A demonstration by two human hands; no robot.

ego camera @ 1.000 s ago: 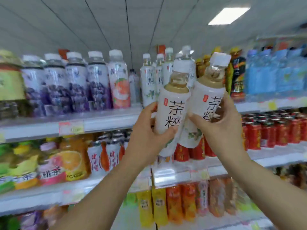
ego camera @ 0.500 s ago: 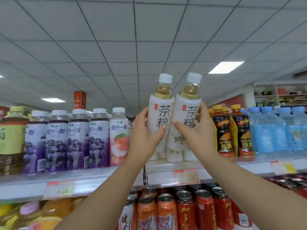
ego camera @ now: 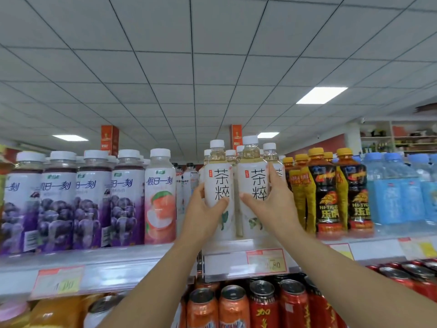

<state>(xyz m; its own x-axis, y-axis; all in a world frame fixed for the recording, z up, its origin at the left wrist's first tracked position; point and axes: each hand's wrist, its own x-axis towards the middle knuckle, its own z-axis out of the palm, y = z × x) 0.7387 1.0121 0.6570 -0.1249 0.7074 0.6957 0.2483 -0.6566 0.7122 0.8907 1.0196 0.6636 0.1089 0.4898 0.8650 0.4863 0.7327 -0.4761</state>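
Note:
Two white tea bottles with black characters and white caps stand upright side by side at the front of the top shelf. My left hand grips the left tea bottle, thumb across its label. Around the right tea bottle curls my right hand, fingers on its far side. More bottles of the same tea stand behind them.
Purple grape drink bottles and a peach one fill the shelf to the left. Black and yellow energy drinks and blue water bottles stand to the right. Red and orange cans line the shelf below.
Both hands carried the two tea bottles up from the lower shelves and then down onto the top shelf. The bottles went from tilted in the air to upright on the shelf.

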